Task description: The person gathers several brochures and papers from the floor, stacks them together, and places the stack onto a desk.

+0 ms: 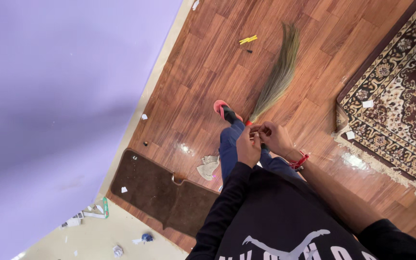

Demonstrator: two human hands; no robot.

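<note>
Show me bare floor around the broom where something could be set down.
Free: wood floor between the lilac wall and the broom, apart from yellow scraps; also the strip between broom and patterned carpet. Crowded: by the brown mat, paper scraps and the sandalled foot. Both hands, left hand and right hand, grip the broom's top.

A flattened cardboard package with a green end (104, 207) is lying on the pale cream floor at the lower left, just past the near corner of the dark brown mat. Beside it, further left, small torn white-and-grey printed wrappers (74, 220) are lying scattered; the view is too small to be sure, but they may be pieces of one packet. Far up on the wooden floor, a small yellow strip (248, 39), possibly a wrapper, is resting alone. No signs or screens are showing.
</note>
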